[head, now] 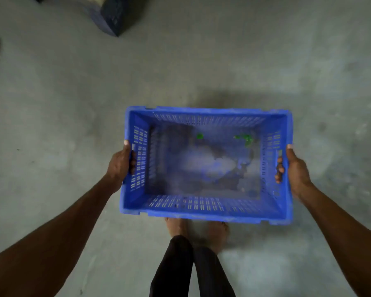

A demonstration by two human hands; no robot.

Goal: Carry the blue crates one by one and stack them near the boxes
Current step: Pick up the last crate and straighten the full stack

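I hold the blue crate (206, 163) above the concrete floor (51, 103), left hand (120, 166) and right hand (293, 168) curled through its end handles. Carrying step, I judge; next I must walk it to the stack and lower it level.

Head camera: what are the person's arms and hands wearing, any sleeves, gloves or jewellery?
Both forearms are bare up to the frame's edge, no sleeves in view. The left hand and the right hand wear no gloves; no rings, watch or wristbands show. Fingernails look short and pale. Below, dark trousers and bare feet.
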